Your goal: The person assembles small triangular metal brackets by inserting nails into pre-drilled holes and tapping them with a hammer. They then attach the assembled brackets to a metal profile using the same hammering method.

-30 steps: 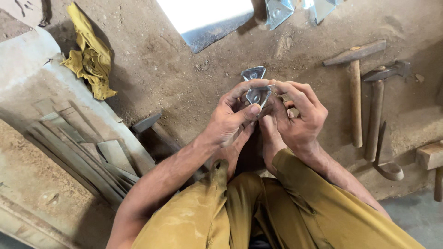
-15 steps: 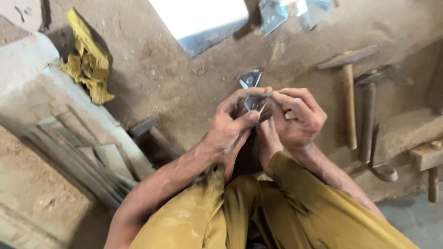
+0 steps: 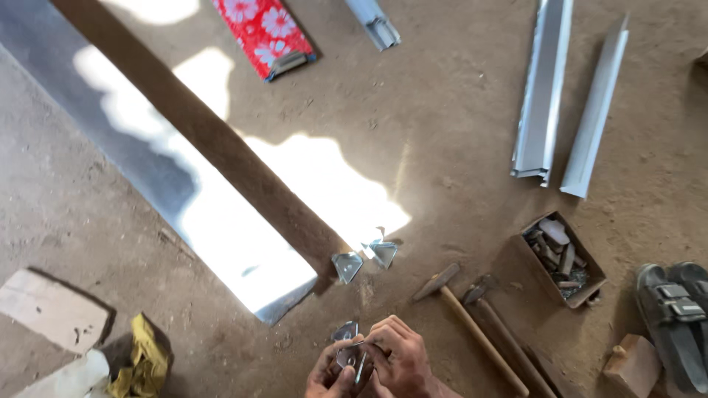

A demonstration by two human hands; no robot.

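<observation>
— Shiny sheet metal, that's what I'm seeing in the grip: a small folded metal piece (image 3: 346,352), held at the bottom edge of the view, just below the near end of the long metal sheet (image 3: 243,250).

— Which hand is holding it?

— Both. The left hand (image 3: 330,374) is closing around the piece from below, fingers curled on its lower edge. The right hand (image 3: 398,360) is pinching it from the side, fingers bent tight over its rim. I'm not seeing any gap between either hand and the metal.

— What's lying closest?

— Two more folded metal corners (image 3: 365,259) are sitting on the dirt floor (image 3: 457,125), right beside the near end of the long metal sheet, a little beyond the hands. To the right of that end, two hammers (image 3: 472,324) are lying side by side with wooden handles running toward me.

— And farther out?

— Right of the sheet's end, past the hammers, a small open box (image 3: 564,259) is holding dark scraps, with a pair of sandals (image 3: 675,313) and a wooden block (image 3: 634,365) beyond it. Well to the right of the sheet's far stretch, two long folded metal channels (image 3: 571,103) are lying nearly parallel. Left of the sheet's near end, a yellow rag (image 3: 144,361) is bunching beside a pale slab (image 3: 55,309). Up by the sheet's far part, a red flowered panel (image 3: 267,33) is showing.
</observation>
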